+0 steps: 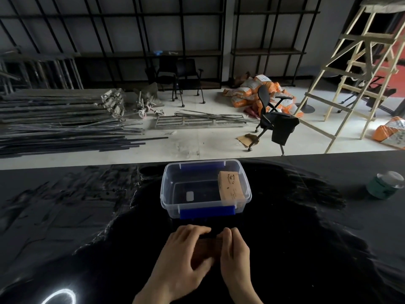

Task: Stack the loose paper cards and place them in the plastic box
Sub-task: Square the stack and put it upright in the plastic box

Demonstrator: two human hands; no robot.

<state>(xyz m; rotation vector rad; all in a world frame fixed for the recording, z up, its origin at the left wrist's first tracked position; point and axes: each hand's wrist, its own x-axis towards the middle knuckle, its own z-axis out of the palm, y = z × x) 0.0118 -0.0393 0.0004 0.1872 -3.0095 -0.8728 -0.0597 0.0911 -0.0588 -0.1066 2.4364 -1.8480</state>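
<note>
Squaring the brown cards (pixel 208 245) between left hand (pixel 186 249) and right hand (pixel 234 251), both pressed on the edges, should come before lifting toward the plastic box (pixel 171 207).

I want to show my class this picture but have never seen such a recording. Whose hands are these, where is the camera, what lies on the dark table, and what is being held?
There is no machine here: a person works with bare hands, and one wide-angle camera on their head looks forward and down. The left hand and right hand together grip a small stack of brown paper cards over the black table. Just beyond stands a clear plastic box with blue clips, open, with a brown card stack already leaning inside at its right end. A green jar stands far right. Behind the table lies a cluttered floor with a wooden ladder.
</note>
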